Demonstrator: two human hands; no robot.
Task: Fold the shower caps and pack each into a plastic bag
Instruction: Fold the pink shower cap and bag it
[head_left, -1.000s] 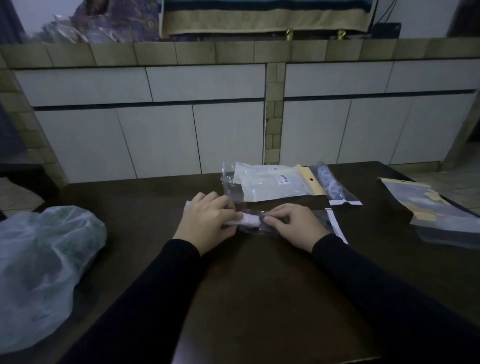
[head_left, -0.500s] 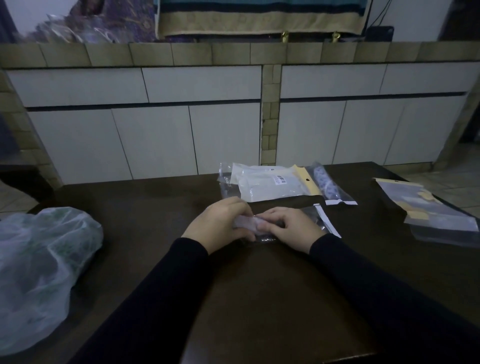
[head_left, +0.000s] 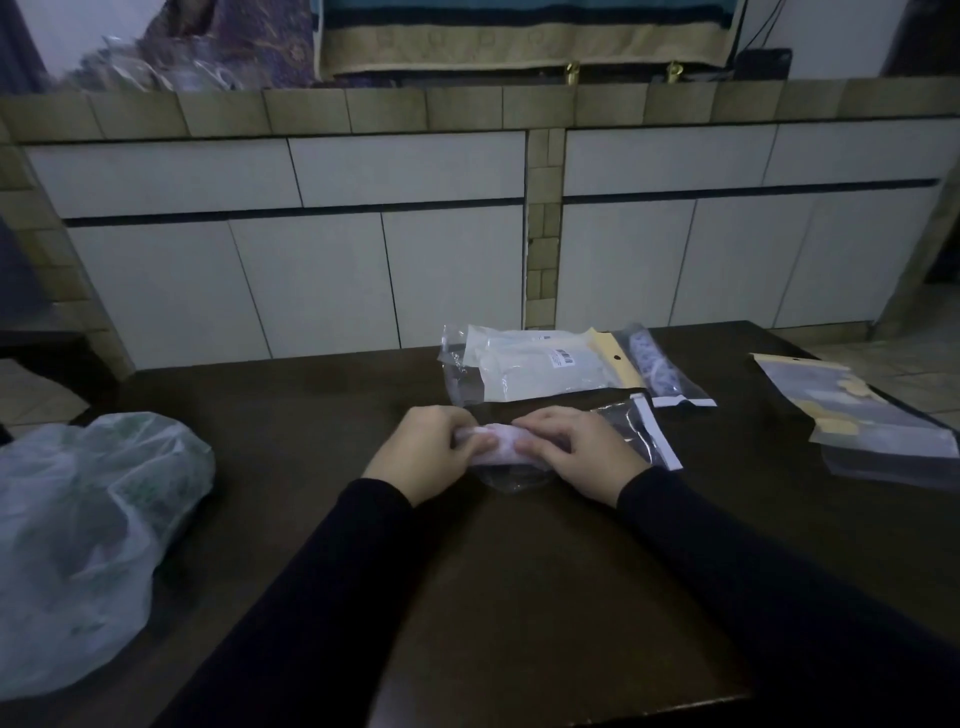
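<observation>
Your left hand (head_left: 426, 451) and right hand (head_left: 571, 453) both grip the folded shower cap (head_left: 500, 448) between them, over a clear plastic bag (head_left: 636, 431) on the surface (head_left: 519, 597).

Left hand (head_left: 423, 451) and right hand (head_left: 574, 451) side by side, fingers (head_left: 540, 434) curled, thumbs nearly meeting, gripping

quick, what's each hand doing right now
Left hand: fingers curled, gripping the small pale pink folded shower cap.
Right hand: fingers curled on the same cap, at the mouth of a clear plastic bag.
</observation>
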